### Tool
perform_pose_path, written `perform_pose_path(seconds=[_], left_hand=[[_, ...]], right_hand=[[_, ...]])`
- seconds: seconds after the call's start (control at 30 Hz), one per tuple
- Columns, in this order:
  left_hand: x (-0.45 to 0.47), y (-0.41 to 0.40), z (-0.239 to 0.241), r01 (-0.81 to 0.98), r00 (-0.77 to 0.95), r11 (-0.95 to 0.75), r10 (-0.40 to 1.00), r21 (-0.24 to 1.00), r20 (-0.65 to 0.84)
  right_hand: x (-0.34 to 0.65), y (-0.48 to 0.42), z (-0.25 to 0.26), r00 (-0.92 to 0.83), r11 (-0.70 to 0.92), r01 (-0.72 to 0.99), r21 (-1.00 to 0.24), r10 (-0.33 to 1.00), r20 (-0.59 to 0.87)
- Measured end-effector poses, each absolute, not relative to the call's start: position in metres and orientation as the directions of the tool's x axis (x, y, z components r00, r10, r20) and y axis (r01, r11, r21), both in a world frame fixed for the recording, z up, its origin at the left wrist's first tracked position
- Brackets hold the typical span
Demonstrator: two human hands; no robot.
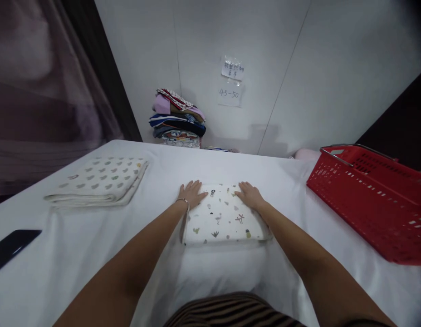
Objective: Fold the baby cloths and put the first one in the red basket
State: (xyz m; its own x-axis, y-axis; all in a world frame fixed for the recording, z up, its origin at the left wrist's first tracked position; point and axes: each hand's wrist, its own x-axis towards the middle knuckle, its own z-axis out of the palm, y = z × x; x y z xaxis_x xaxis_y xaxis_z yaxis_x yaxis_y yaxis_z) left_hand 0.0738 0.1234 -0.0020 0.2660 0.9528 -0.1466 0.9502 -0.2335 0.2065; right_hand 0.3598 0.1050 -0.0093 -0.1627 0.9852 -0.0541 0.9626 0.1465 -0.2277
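A folded white cloth [224, 215] printed with small plants, birds and a pineapple lies flat on the white-covered table in front of me. My left hand [193, 194], with a thin bracelet at the wrist, rests at its far left corner, fingers stretched out. At the far right corner lies my right hand [249, 195], also flat with the fingers extended. Neither hand grips the cloth; both touch its edges. Off to the left sits another folded white cloth [101, 179] with a grey-green leaf-like print, its layered fold facing me.
A red perforated basket [370, 195] with a metal handle stands on the right. Stacked folded fabrics [178, 118] rise beyond the table's far edge, by the wall. A dark flat device [15, 245] lies at the left edge. Handwritten paper notes [231, 81] hang on the wall.
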Motion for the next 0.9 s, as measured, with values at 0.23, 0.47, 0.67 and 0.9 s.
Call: perform_pose_path(seconds=[0.23,0.47,0.67,0.9], left_hand=[[0.073,0.125,-0.008,0.946,0.238,-0.199,0.962,0.257,-0.133],[0.068,0.115,-0.002,0.910,0.214,-0.166,0.973,0.380,-0.088],[0.053,0.079,0.007,0.884,-0.003,0.051,0.995,0.465,-0.104],[0.052,0.056,0.014,0.797,-0.083,0.224,0.960,0.561,-0.267]], right_hand=[[0.361,0.111,-0.019,-0.137,0.121,0.960,-0.251,0.990,-0.046],[0.366,0.102,-0.012,-0.038,0.024,0.880,-0.475,0.999,-0.020],[0.384,0.055,-0.008,0.198,-0.192,0.574,-0.796,0.976,-0.093],[0.391,0.009,0.007,0.266,-0.375,0.455,-0.807,0.923,-0.279]])
